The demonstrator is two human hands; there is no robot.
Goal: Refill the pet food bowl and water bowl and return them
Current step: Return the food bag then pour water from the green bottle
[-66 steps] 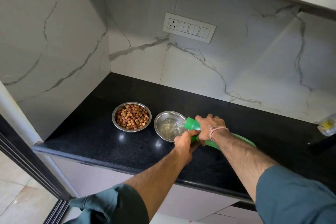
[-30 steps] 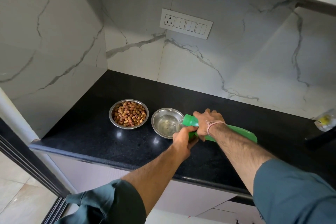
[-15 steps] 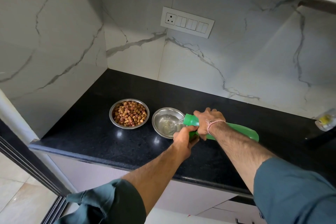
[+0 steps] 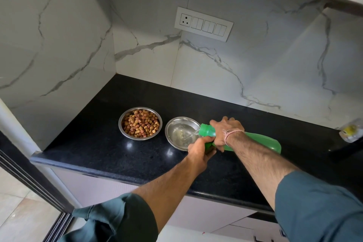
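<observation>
Both hands, left (image 4: 200,149) and right (image 4: 225,131), fingers wrapped round tilted green bottle (image 4: 255,142), middle hidden; water bowl (image 4: 177,125) part-filled, food bowl (image 4: 140,123) holds kibble.

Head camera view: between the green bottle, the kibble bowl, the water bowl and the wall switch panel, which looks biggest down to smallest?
1. green bottle, longest, though partly hidden by the hands
2. switch panel
3. kibble bowl
4. water bowl, nearly the same as the kibble bowl; too close to call firmly.
</observation>
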